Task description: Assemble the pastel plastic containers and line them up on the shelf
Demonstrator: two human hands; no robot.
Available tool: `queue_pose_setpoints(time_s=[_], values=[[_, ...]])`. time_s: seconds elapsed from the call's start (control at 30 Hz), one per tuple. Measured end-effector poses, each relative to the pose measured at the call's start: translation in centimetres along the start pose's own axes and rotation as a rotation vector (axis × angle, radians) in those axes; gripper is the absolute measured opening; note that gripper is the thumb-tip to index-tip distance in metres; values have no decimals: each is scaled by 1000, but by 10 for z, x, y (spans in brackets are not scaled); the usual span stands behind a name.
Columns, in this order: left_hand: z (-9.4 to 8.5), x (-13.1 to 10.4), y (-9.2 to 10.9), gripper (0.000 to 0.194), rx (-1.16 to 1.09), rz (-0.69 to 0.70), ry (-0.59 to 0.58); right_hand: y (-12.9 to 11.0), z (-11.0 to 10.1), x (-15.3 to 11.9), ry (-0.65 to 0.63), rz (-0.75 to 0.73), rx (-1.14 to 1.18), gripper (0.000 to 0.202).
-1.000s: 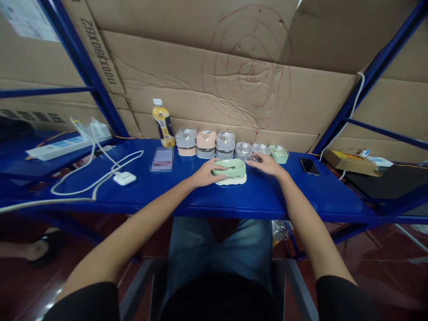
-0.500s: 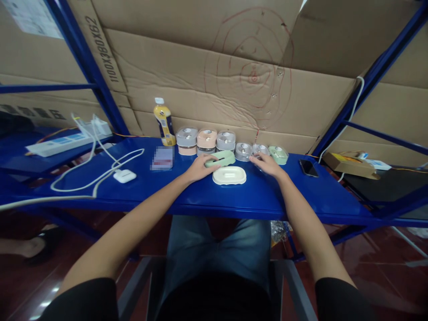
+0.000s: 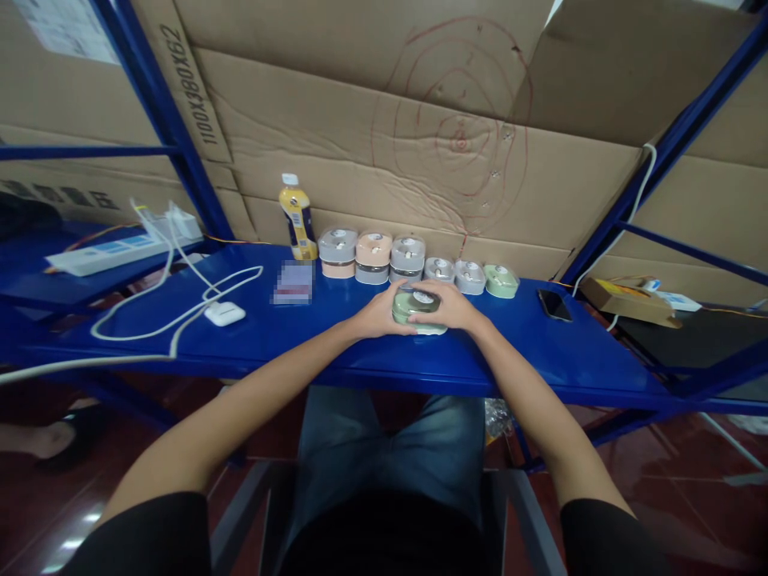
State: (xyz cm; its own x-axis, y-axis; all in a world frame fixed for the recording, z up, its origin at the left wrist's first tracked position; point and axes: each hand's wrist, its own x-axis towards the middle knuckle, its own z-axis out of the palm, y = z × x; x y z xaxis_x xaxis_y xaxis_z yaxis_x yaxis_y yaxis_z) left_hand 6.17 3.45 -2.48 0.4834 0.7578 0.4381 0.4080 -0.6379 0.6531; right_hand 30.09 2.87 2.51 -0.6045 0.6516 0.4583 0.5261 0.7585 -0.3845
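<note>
Directly in front of me, a small green oval box [image 3: 408, 306] with a clear lid sits over a pale cream base [image 3: 433, 329], whose front edge shows below it. My left hand [image 3: 379, 314] is wrapped round the left end of the green box, thumb along its front. From the other side my right hand [image 3: 454, 306] closes on its right end. Both hands are closed on the same box, low at the table's front. Whether the cream base is fastened to the green part cannot be made out.
Behind my hands runs a row of lidded boxes: two-high stacks including a pink box [image 3: 373, 248], then single grey boxes [image 3: 470, 278] and a green one [image 3: 502, 280]. A juice bottle [image 3: 298, 220], white cable [image 3: 174, 332], white earphone case [image 3: 224, 313] and phone [image 3: 554, 305] are around.
My left hand has brought the green piece right and down over the cream base. My right hand has come left from beside the back row and now grips it too, with a clear lid on top.
</note>
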Motion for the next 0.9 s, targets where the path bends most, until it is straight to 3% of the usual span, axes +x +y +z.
queue_pose_setpoints(time_s=[0.47, 0.7, 0.8, 0.9], values=[[0, 0, -5, 132, 44, -17, -34, 1, 8, -5, -104, 67, -121, 82], [-6, -3, -2, 128, 5, 10, -14, 17, -8, -17, -171, 81, -20, 109], [-6, -5, -3, 118, -89, 12, 58, 25, -25, -23, -82, 97, 41, 99], [-5, -6, -5, 104, -119, 3, 142, 41, -55, -25, 200, 143, 42, 88]])
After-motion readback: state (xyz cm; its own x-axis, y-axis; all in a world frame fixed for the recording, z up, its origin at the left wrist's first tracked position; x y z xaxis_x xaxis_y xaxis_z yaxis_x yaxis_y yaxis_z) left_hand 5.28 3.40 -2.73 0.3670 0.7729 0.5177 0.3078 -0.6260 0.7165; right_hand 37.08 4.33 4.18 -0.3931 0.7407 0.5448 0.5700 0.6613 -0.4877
